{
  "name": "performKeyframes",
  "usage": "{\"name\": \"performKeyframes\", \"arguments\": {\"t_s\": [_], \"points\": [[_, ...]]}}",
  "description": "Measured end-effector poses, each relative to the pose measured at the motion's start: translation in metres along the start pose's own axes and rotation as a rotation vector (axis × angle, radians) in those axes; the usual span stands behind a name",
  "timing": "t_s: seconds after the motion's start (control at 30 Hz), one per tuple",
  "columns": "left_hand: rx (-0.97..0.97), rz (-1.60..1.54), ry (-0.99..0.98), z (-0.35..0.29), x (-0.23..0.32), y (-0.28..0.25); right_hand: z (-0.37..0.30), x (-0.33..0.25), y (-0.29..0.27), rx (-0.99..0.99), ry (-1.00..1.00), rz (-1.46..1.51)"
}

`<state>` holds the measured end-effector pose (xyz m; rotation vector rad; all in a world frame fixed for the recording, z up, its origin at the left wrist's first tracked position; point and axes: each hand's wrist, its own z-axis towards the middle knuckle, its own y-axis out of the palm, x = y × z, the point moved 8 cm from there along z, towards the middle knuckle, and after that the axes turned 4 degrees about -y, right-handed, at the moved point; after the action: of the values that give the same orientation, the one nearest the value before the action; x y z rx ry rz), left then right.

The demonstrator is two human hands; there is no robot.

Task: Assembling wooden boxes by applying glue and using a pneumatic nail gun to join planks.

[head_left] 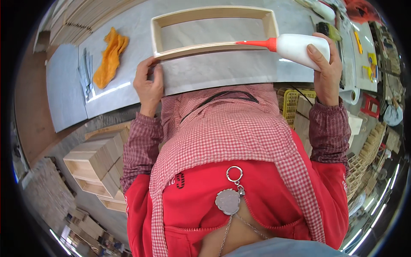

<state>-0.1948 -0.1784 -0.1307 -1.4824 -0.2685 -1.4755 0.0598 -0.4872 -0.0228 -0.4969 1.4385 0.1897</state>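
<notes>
Head cam: person at table, both hands up at wooden frame (197,50); all places below rel. to frame, near = person's side.
R hand (329,70): off frame's R end, wrapped round white bottle (295,49), thumb on its near face; how hard it squeezes, can't tell.
Bottle: tilted nearly flat, red nozzle (261,43) pointing L, tip at top edge of frame's near long side.
L hand (149,83): at frame's near L corner, fingers curled, fingertips touching corner, thumb just below; pinching the wood or only steadying it, can't tell.
Frame: pale wood rectangle, open middle, lying on grey table (222,70); tabletop shows thru it.
Cloth: orange, crumpled (110,58), on table L of frame, well apart.
Strips: thin, blue-grey (87,73), just L of cloth, farther from frame.
2nd bottle: white (323,10), beyond frame's far R corner.
Boards: wood stack (81,17), far L of frame.
Apron: red/white check (222,128), near side of frame, over red top.
Boxes: pale wood, stacked (94,162), L + near of frame, below tabletop.
Crate: yellow (292,95), R + near of frame, below tabletop.
Stool: red (370,106), farther R.
</notes>
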Motion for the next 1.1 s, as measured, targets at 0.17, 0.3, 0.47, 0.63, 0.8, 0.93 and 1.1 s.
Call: {"name": "performKeyframes", "arguments": {"t_s": [0.17, 0.3, 0.47, 0.63, 0.8, 0.93, 1.1], "points": [[-0.029, 0.022, -0.024, -0.002, 0.002, -0.001, -0.007, 0.009, -0.051, 0.138, -0.008, 0.02], [-0.056, 0.008, -0.048, 0.0, 0.0, 0.002, -0.013, 0.017, -0.08, 0.218, 0.003, 0.018], [-0.065, 0.031, -0.053, 0.003, 0.002, 0.004, -0.016, 0.021, -0.099, 0.266, 0.024, 0.032], [-0.065, 0.073, -0.017, 0.002, 0.0, 0.003, -0.008, 0.041, -0.114, 0.417, 0.069, 0.224], [-0.077, 0.076, -0.026, -0.002, 0.002, 0.002, 0.03, 0.075, -0.121, 0.699, -0.056, 0.368], [-0.069, 0.035, -0.032, -0.004, 0.004, 0.002, 0.056, 0.088, -0.111, 0.933, -0.257, 0.078], [-0.068, 0.002, -0.063, -0.003, 0.001, 0.002, 0.073, 0.089, -0.079, 1.0, -0.439, -0.327]]}}
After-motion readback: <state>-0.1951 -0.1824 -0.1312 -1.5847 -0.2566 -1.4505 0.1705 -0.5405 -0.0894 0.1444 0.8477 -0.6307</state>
